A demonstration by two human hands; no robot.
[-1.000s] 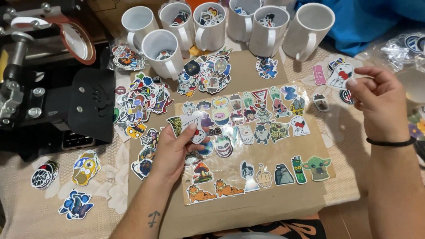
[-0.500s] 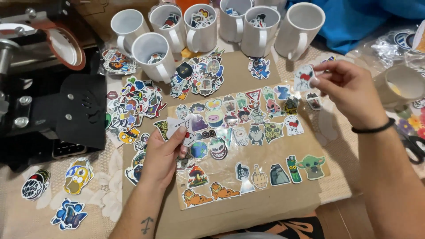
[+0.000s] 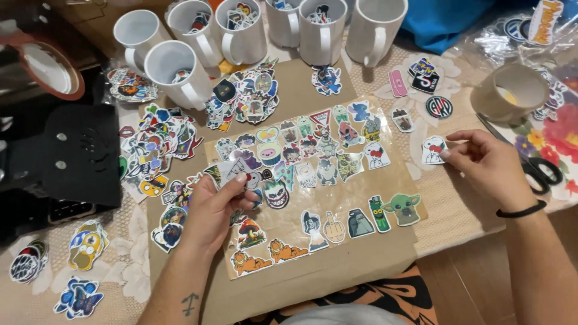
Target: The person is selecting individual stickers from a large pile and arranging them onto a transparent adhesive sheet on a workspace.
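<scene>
My left hand (image 3: 212,212) rests on the left edge of a clear plastic sheet (image 3: 361,198) covered with several cartoon stickers, and its fingers pinch a small sticker (image 3: 227,171). My right hand (image 3: 490,168) is off the sheet's right side, its fingertips on a white cartoon-dog sticker (image 3: 433,149) that lies on the lace tablecloth. The sheet lies on a brown cardboard board (image 3: 301,90).
Several white mugs (image 3: 174,69) with stickers inside stand along the far edge. Loose sticker piles (image 3: 153,144) lie left of the sheet. A black heat press (image 3: 66,150) sits at the left. A tape roll (image 3: 510,90) and black scissors (image 3: 542,171) are at the right.
My right hand has come down and to the right from above the sheet, laying the white sticker on the tablecloth. My left hand has stayed on the sheet's left edge.
</scene>
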